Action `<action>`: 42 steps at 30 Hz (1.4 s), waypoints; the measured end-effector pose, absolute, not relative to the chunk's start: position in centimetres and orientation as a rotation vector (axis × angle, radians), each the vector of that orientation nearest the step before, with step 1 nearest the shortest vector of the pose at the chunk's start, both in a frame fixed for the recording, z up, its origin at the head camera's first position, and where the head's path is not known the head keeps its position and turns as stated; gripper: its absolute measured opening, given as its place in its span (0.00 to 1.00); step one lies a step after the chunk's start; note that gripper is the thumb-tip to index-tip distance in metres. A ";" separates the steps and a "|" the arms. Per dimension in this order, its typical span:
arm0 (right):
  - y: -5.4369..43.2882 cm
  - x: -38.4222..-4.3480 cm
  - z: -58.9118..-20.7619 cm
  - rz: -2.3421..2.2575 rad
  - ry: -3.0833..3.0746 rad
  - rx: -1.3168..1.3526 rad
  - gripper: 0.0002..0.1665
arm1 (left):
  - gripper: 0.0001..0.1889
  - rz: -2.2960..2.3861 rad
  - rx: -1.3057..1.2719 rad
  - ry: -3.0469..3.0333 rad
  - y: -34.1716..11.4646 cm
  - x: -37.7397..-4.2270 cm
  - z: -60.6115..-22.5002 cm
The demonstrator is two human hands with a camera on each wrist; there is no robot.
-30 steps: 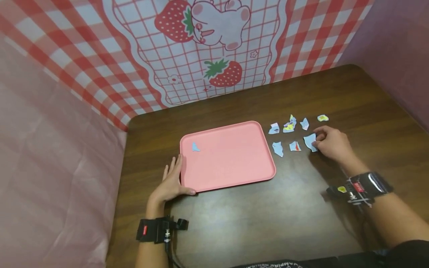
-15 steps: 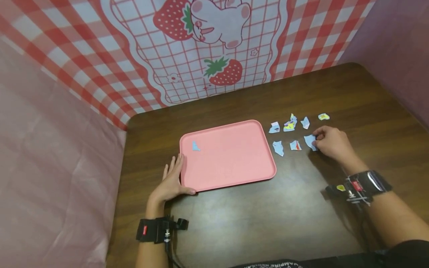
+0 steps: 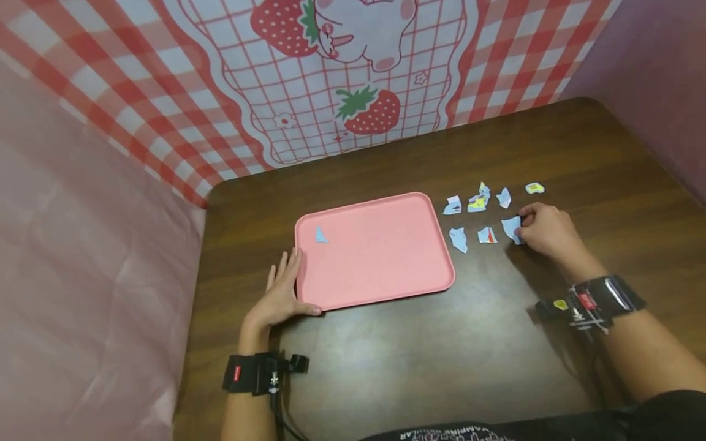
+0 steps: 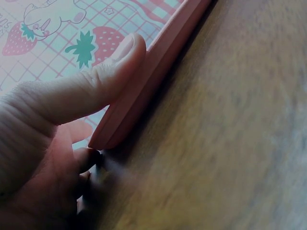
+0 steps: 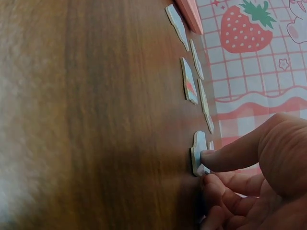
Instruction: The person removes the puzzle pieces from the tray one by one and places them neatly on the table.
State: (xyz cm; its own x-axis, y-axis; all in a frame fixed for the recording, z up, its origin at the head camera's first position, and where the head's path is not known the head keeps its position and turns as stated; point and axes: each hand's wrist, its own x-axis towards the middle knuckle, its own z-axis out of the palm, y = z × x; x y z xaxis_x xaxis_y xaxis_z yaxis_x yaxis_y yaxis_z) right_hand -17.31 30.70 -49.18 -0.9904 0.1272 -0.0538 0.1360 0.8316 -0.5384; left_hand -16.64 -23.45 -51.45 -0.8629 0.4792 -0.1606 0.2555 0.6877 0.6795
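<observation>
A pink tray (image 3: 375, 257) lies on the table, with a small light-blue puzzle piece (image 3: 321, 235) near its left end. My left hand (image 3: 278, 294) spans the tray's near left corner, straight fingers along the left side and thumb at the front rim. To the right of the tray, my right hand (image 3: 548, 231) pinches a plain light-blue puzzle piece (image 3: 510, 229) at its right edge. Its thumb lies on the piece in the right wrist view, and the curled fingers hide part of it. The piece is at the tabletop; any gap beneath cannot be told.
Several irregular puzzle pieces lie in two rows right of the tray, among them one with a red mark (image 3: 487, 235), a yellow-and-purple one (image 3: 478, 199) and a small yellow one (image 3: 534, 188). A strawberry-print cloth (image 3: 380, 113) hangs behind the table.
The head view has tilted slightly, shifting the scene a little. Both hands keep their places, the left at the tray and the right at the light-blue piece.
</observation>
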 end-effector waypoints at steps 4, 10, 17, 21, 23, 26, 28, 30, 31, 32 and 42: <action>30.8 -17.6 -49.1 -0.859 2.997 0.174 0.21 | 0.73 0.955 0.585 2.578 -23.6 -16.8 -51.4; 30.8 -17.9 -48.8 -0.816 3.004 0.167 0.22 | 0.73 0.943 0.585 2.578 -23.5 -16.9 -51.2; 28.1 -18.8 -47.7 -0.771 2.982 0.232 0.27 | 0.73 0.927 0.569 2.586 -23.5 -16.8 -51.3; 24.4 -19.8 -46.8 -0.777 3.005 0.145 0.28 | 0.73 0.937 0.563 2.584 -23.7 -16.7 -51.4; 21.7 -20.3 -46.5 -0.789 3.003 0.058 0.27 | 0.73 0.941 0.560 2.586 -23.8 -16.6 -51.4; 17.2 -20.8 -46.2 -0.796 2.972 -0.074 0.24 | 0.73 0.943 0.563 2.584 -23.9 -16.7 -51.4; 14.4 -21.0 -46.0 -0.800 2.947 -0.150 0.22 | 0.73 0.947 0.575 2.578 -23.8 -16.7 -51.5; 11.9 -21.1 -45.8 -0.794 2.922 -0.210 0.21 | 0.72 0.955 0.584 2.569 -23.7 -16.8 -51.6; 10.8 -21.2 -45.7 -0.790 2.907 -0.228 0.20 | 0.72 0.961 0.584 2.565 -23.6 -16.8 -51.6; 9.7 -21.3 -45.7 -0.784 2.894 -0.245 0.20 | 0.72 0.963 0.580 2.563 -23.6 -16.8 -51.6; 3.0 -22.8 -45.6 -0.749 2.789 -0.323 0.18 | 0.74 0.954 0.532 2.576 -23.6 -16.6 -51.6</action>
